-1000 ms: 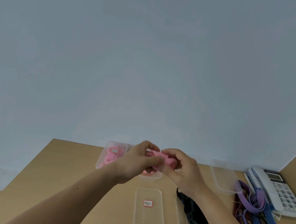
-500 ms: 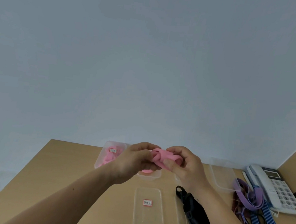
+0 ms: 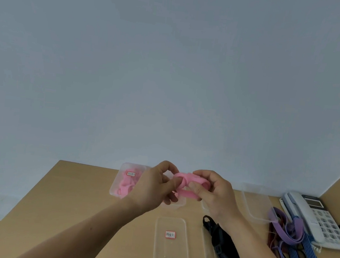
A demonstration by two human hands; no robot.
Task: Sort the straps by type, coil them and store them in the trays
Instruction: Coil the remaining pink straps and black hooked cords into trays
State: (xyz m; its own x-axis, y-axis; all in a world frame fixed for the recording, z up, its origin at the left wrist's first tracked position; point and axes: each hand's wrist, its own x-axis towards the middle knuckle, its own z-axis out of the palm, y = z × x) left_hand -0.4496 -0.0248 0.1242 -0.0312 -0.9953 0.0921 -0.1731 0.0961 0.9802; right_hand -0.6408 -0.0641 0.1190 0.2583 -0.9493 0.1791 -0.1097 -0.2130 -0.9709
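Coiling a pink strap (image 3: pixel 189 178), left hand (image 3: pixel 154 187) and right hand (image 3: pixel 213 193) pinch it between fingertips — soft, light, springy, so grip the overlapped end.

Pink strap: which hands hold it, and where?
Both: the left hand pinches the pink strap at its left end, the right hand grips its right end.

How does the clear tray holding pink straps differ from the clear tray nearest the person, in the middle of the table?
The far tray holds pink straps; the near tray shows no straps inside. The far tray is partly hidden behind the left hand, which grips a pink strap; the near tray lies uncovered. Both are clear plastic and carry a small red-edged label.
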